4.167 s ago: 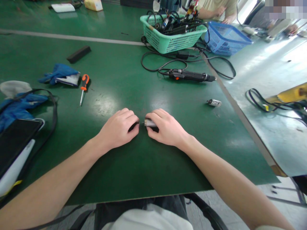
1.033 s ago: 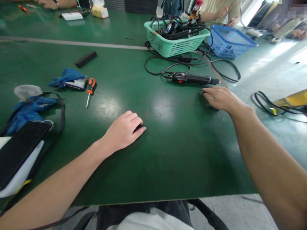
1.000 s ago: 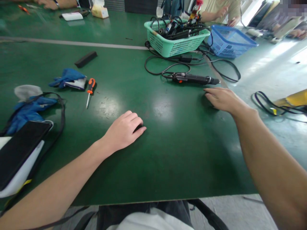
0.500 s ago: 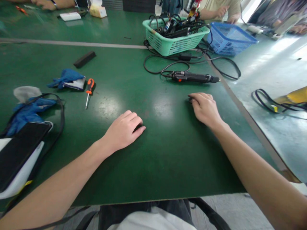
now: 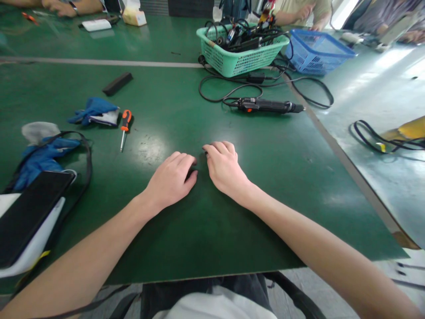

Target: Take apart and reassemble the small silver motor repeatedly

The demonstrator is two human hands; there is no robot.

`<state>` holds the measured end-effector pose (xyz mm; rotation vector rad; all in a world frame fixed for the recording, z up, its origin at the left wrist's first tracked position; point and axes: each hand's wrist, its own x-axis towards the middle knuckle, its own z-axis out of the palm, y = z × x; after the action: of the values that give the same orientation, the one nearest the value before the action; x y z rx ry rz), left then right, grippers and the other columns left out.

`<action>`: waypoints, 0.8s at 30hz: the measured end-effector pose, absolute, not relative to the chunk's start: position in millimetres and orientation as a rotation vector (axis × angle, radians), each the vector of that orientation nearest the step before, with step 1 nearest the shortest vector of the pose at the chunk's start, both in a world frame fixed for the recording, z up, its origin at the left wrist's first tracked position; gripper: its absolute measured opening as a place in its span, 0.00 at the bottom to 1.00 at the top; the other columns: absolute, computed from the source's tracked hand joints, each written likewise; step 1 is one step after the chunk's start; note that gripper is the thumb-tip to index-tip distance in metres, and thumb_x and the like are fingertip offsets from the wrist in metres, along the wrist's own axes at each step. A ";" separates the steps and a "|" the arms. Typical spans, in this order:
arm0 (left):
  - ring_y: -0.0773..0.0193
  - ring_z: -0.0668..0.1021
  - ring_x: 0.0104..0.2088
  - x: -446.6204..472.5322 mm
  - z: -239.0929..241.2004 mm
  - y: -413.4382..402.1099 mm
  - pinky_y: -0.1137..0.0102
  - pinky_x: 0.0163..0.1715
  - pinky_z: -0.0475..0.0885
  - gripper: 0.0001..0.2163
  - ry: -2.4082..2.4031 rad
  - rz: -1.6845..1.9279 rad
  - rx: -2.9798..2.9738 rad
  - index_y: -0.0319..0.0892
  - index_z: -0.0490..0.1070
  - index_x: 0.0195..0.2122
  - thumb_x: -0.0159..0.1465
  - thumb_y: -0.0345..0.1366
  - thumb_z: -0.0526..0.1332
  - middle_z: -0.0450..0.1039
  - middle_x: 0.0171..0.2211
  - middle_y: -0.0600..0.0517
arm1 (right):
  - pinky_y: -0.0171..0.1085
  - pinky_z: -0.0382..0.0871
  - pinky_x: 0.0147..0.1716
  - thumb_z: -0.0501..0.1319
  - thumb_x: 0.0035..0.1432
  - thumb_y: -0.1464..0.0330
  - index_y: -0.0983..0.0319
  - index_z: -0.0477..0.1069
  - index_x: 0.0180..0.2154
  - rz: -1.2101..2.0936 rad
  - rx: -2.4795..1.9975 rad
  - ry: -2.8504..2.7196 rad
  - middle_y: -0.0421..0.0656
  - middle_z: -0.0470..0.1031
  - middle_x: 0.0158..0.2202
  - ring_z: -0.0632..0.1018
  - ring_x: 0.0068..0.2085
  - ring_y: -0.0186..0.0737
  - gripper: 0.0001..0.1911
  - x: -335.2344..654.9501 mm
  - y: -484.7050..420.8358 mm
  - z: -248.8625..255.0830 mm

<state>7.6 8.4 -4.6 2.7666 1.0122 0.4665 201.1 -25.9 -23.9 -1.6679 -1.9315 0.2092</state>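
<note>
My left hand rests on the green tabletop, palm down. Its fingers are loosely bent and its thumb stands apart from them; I see nothing held. Close beside it, with a small gap between, is my right hand, its fingers curled in. A small dark patch shows at the right fingertips, too little to name. A screwdriver with an orange and black handle lies beyond my left hand. Farther back on the right lies a black electric screwdriver with its cord.
Blue gloves, a black block and a phone are on the left. At the back stand a green basket full of corded tools and a blue basket. Other people sit across the table.
My right hand has slid left across the table, coming close to my left hand. The left hand has barely moved.
</note>
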 end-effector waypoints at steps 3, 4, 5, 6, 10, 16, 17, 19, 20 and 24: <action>0.53 0.76 0.44 6.5 -4.8 8.2 0.58 0.45 0.74 0.09 1.024 0.496 2.740 0.39 0.69 0.49 0.69 0.33 0.58 0.76 0.42 0.45 | 0.58 0.67 0.61 0.51 0.72 0.69 0.62 0.66 0.63 0.285 -1.586 -1.960 0.54 0.72 0.63 0.69 0.63 0.57 0.22 210.4 -28.5 -17.1; 0.53 0.76 0.44 6.3 -4.8 8.1 0.58 0.46 0.74 0.10 1.019 0.490 2.742 0.38 0.69 0.50 0.69 0.33 0.58 0.76 0.43 0.45 | 0.58 0.66 0.62 0.53 0.71 0.68 0.63 0.65 0.64 0.290 -1.551 -1.968 0.54 0.71 0.63 0.69 0.64 0.56 0.22 215.1 -30.2 -14.6; 0.53 0.76 0.45 6.1 -4.7 8.1 0.58 0.46 0.74 0.11 1.011 0.479 2.750 0.38 0.69 0.51 0.69 0.33 0.57 0.76 0.43 0.45 | 0.57 0.66 0.64 0.55 0.71 0.67 0.63 0.65 0.63 0.282 -1.520 -1.976 0.55 0.70 0.64 0.69 0.65 0.56 0.22 220.1 -32.3 -12.6; 0.53 0.76 0.45 6.1 -4.6 8.1 0.57 0.47 0.74 0.11 1.001 0.465 2.758 0.37 0.69 0.52 0.70 0.32 0.57 0.76 0.44 0.45 | 0.57 0.66 0.64 0.56 0.70 0.66 0.63 0.65 0.62 0.267 -1.494 -1.982 0.56 0.70 0.64 0.68 0.66 0.56 0.22 225.2 -34.7 -11.1; 0.52 0.76 0.46 6.4 -5.0 8.7 0.57 0.48 0.74 0.13 0.986 0.431 2.782 0.37 0.69 0.54 0.70 0.33 0.57 0.76 0.45 0.44 | 0.57 0.68 0.63 0.62 0.66 0.65 0.60 0.67 0.56 0.236 -1.466 -1.999 0.56 0.70 0.63 0.70 0.66 0.56 0.18 242.9 -42.8 -13.3; 0.52 0.75 0.46 6.7 -5.8 10.2 0.57 0.49 0.74 0.11 0.948 0.434 2.815 0.37 0.70 0.52 0.71 0.33 0.56 0.75 0.43 0.45 | 0.57 0.67 0.66 0.64 0.65 0.66 0.57 0.70 0.53 0.240 -1.468 -2.050 0.53 0.70 0.64 0.71 0.65 0.54 0.15 253.7 -44.1 -21.8; 0.52 0.75 0.46 6.9 -5.7 10.5 0.57 0.49 0.74 0.11 0.939 0.434 2.820 0.37 0.71 0.52 0.71 0.34 0.56 0.75 0.43 0.45 | 0.57 0.68 0.66 0.63 0.66 0.67 0.57 0.70 0.53 0.236 -1.467 -2.050 0.53 0.71 0.64 0.71 0.66 0.54 0.14 254.1 -44.0 -21.4; 0.52 0.75 0.45 7.2 -5.6 10.9 0.57 0.48 0.74 0.11 0.925 0.437 2.826 0.36 0.71 0.51 0.71 0.34 0.55 0.75 0.42 0.45 | 0.57 0.68 0.66 0.62 0.67 0.66 0.58 0.71 0.54 0.244 -1.462 -2.067 0.53 0.70 0.65 0.71 0.66 0.54 0.14 254.7 -43.9 -19.5; 0.52 0.75 0.45 7.4 -5.6 11.1 0.57 0.48 0.74 0.11 0.921 0.435 2.829 0.36 0.71 0.51 0.72 0.34 0.55 0.75 0.42 0.45 | 0.57 0.68 0.66 0.62 0.68 0.66 0.58 0.71 0.54 0.252 -1.460 -2.080 0.53 0.70 0.65 0.71 0.66 0.55 0.14 255.2 -43.9 -18.4; 0.53 0.74 0.45 7.6 -6.4 11.3 0.57 0.48 0.74 0.11 0.921 0.426 2.837 0.37 0.72 0.50 0.72 0.34 0.54 0.74 0.42 0.45 | 0.59 0.64 0.68 0.61 0.69 0.65 0.60 0.72 0.54 0.254 -1.430 -2.134 0.55 0.63 0.69 0.65 0.70 0.57 0.14 258.4 -43.7 -15.7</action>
<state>7.6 11.3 -6.4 2.8368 0.9209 0.4265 258.4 -43.7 -15.7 -1.4304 -2.1340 0.2538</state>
